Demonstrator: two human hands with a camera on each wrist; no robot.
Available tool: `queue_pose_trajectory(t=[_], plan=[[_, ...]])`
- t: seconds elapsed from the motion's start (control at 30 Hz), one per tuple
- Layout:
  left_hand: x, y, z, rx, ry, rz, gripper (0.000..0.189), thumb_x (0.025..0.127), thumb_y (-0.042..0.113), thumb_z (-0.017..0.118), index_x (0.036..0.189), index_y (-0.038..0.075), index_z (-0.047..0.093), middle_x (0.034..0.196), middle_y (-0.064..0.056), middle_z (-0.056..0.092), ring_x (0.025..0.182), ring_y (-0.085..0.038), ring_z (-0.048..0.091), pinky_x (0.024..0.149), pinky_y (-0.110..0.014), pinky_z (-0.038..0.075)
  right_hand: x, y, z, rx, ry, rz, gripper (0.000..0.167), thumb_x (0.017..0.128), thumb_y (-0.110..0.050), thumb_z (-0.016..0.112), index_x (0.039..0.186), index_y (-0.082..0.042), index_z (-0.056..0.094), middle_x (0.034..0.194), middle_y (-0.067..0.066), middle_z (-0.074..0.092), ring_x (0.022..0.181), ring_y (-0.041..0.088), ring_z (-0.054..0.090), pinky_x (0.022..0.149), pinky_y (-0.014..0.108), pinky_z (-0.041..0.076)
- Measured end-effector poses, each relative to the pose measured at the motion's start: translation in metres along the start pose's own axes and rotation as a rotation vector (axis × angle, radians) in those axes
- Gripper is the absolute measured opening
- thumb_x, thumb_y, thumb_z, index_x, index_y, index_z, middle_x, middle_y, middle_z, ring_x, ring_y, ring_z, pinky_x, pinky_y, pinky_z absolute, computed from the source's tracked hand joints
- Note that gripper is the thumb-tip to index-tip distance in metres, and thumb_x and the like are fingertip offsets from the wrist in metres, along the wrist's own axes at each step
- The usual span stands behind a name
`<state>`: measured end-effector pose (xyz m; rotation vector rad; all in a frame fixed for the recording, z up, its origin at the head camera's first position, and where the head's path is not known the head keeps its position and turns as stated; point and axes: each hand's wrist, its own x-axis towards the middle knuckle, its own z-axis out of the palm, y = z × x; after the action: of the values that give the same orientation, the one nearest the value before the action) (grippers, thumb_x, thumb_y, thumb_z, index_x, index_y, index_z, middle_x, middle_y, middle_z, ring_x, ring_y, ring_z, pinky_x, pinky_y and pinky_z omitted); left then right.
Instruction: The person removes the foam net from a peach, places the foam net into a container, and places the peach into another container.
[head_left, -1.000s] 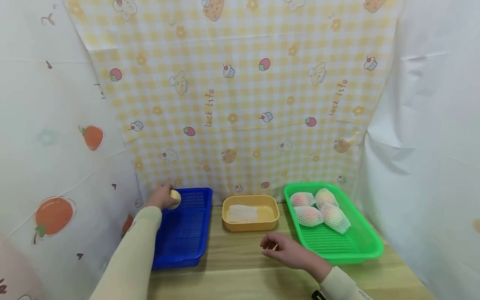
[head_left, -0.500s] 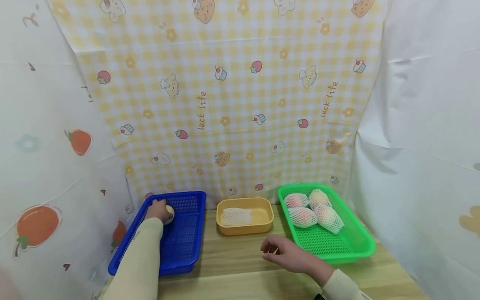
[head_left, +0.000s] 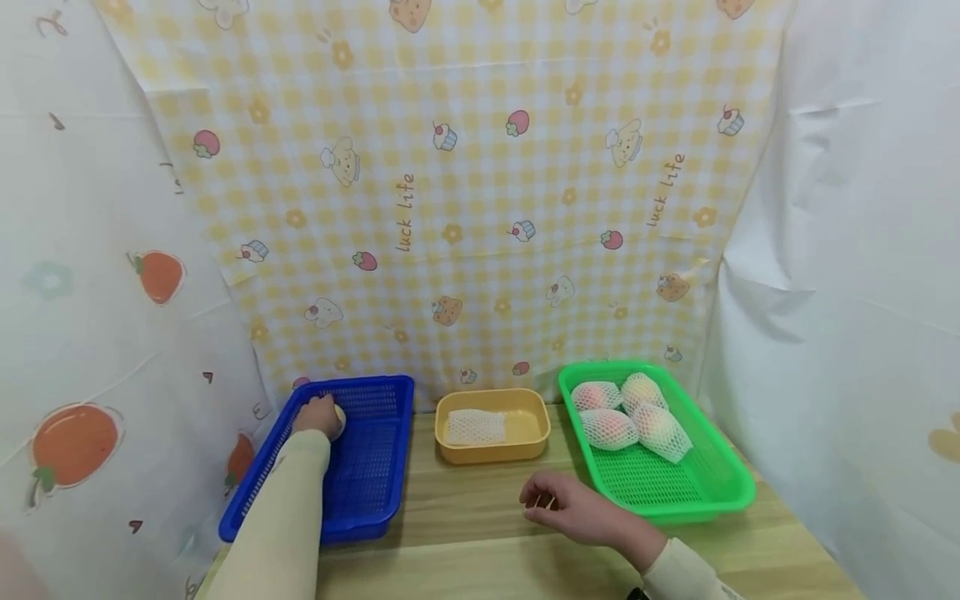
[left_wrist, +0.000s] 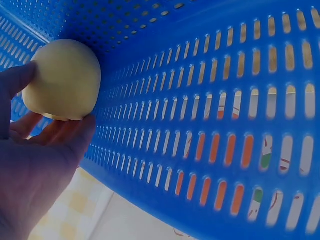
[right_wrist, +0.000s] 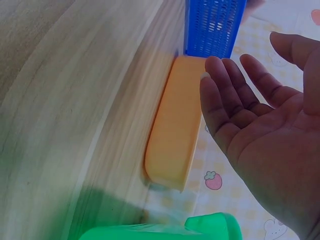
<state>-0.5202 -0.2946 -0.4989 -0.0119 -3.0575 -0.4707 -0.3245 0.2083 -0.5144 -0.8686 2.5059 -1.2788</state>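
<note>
Yellow-and-white checked cloth [head_left: 480, 192], creased and printed with cupcakes and strawberries, hangs behind a wood-grained desk [head_left: 465, 517]. Fingers of the left hand [head_left: 318, 415] are curled partway round a smooth, rounded, pale yellow fruit [left_wrist: 65, 80] and grip it; from the left wrist, the thumb lies at its nine o'clock and the other fingers beneath, toward six. The right hand [head_left: 573, 508] holds nothing, its fingers loosely bent above the desk. The gripped fruit is inside a slotted blue plastic basket [head_left: 367, 487], toward its twelve o'clock. From the round-cornered yellow tub [head_left: 528, 429], which holds a flat white mesh sleeve [head_left: 476, 427], that basket lies near nine o'clock; at three, a glossy green basket [head_left: 675, 515] bears four blushed fruits in white netting [head_left: 660, 429].
</note>
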Motion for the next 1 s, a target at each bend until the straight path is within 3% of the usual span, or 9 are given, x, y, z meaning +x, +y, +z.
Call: queue_pose_trajectory(t=[0.13,0.4,0.57,0.67,0.8,0.93,1.0], plan=[[-0.001,0.000,0.001,-0.008,-0.001,-0.018,0.053,0.107,0.012,0.041,0.149,-0.019,0.050,0.149,-0.049,0.046,0.138,-0.069,0.046,0.112,-0.076,0.043,-0.002,-0.001,0.002,0.011,-0.010,0.013,0.009,0.111,-0.022,0.070,0.118,-0.017,0.071,0.105,-0.005,0.070,0.097,0.012,0.066,0.081,0.028,0.056],[0.001,-0.001,0.004,-0.011,0.031,-0.023,0.055,0.104,0.012,0.043,0.151,-0.016,0.051,0.151,-0.047,0.047,0.139,-0.066,0.045,0.110,-0.078,0.043,-0.001,-0.002,0.003,0.022,-0.021,0.021,0.013,0.111,-0.026,0.070,0.120,-0.016,0.072,0.106,-0.006,0.070,0.098,0.012,0.066,0.082,0.028,0.056],[-0.002,0.007,-0.010,-0.010,0.040,0.010,0.058,0.104,0.015,0.059,0.152,-0.016,0.051,0.150,-0.046,0.048,0.140,-0.065,0.045,0.112,-0.077,0.042,0.000,-0.001,0.003,0.014,-0.027,0.014,0.012,0.111,-0.026,0.070,0.120,-0.018,0.072,0.106,-0.006,0.071,0.098,0.012,0.066,0.081,0.028,0.056],[-0.003,0.025,-0.026,-0.018,0.038,0.060,0.058,0.102,0.019,0.069,0.148,-0.015,0.057,0.147,-0.042,0.054,0.137,-0.061,0.051,0.110,-0.073,0.046,0.001,-0.002,0.001,0.003,-0.023,0.008,0.012,0.111,-0.027,0.069,0.120,-0.019,0.072,0.106,-0.007,0.071,0.098,0.013,0.067,0.082,0.029,0.057],[-0.007,0.060,-0.040,-0.028,0.063,0.220,0.047,0.105,0.020,0.069,0.142,-0.010,0.065,0.141,-0.035,0.064,0.129,-0.055,0.061,0.108,-0.068,0.050,-0.001,-0.005,-0.003,-0.004,-0.014,0.004,0.013,0.112,-0.029,0.069,0.120,-0.020,0.073,0.106,-0.008,0.071,0.100,0.012,0.067,0.084,0.029,0.057],[-0.026,0.106,-0.046,-0.001,0.107,0.402,0.040,0.105,0.021,0.073,0.138,-0.002,0.070,0.137,-0.026,0.069,0.128,-0.049,0.064,0.108,-0.065,0.051,-0.006,-0.008,-0.005,-0.019,-0.004,-0.002,0.013,0.111,-0.030,0.070,0.120,-0.021,0.073,0.107,-0.010,0.071,0.101,0.010,0.067,0.085,0.029,0.057],[-0.040,0.128,-0.047,0.007,0.126,0.458,0.038,0.105,0.023,0.074,0.137,0.002,0.072,0.136,-0.022,0.070,0.128,-0.045,0.065,0.109,-0.062,0.052,-0.008,-0.009,-0.007,-0.033,0.003,-0.006,0.012,0.111,-0.030,0.070,0.120,-0.022,0.072,0.107,-0.010,0.071,0.101,0.010,0.067,0.085,0.029,0.057]])
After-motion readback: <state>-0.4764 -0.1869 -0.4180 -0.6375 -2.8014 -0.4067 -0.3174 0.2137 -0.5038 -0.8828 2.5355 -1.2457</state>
